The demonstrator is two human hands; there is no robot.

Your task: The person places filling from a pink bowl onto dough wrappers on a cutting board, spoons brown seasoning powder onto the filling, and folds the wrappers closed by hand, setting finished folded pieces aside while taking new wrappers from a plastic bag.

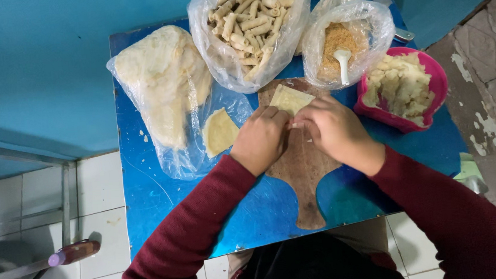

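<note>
Nearest, the left hand (261,139) and right hand (333,130) meet, fingers curled narrow over the near edge of a dough wrapper (289,99) on the wooden board (301,176), a firm base for rolling. Beyond, within reach on the blue surface (158,194): a spare wrapper (219,131), pink filling bowl (433,92), bagged rolls (250,15).

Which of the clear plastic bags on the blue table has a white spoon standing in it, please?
The bag of brown crumbs, between the bag of rolled pieces and the pink bowl; its white spoon sets it apart.
</note>
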